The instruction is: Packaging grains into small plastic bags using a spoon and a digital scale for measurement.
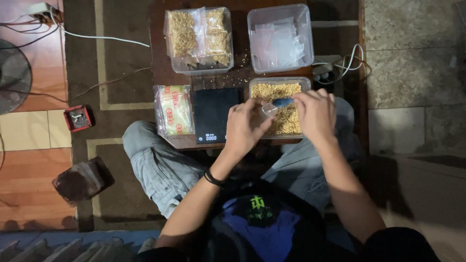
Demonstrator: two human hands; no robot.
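Note:
My left hand (245, 127) holds a small clear plastic bag (268, 108) over a clear tub of yellow grains (279, 85). My right hand (315, 114) grips a blue scoop (282, 102) whose tip points into the bag's mouth. Both hands hover above the tub at the near right of a small dark wooden table (158, 58). A black digital scale (212, 115) lies just left of my left hand, with nothing on it.
A tub of filled grain bags (199, 39) stands at the back left, a tub of empty clear bags (280, 39) at the back right. A yellow packet (174, 110) lies left of the scale. A power strip (326, 68), cables and a small red tray (77, 118) lie nearby.

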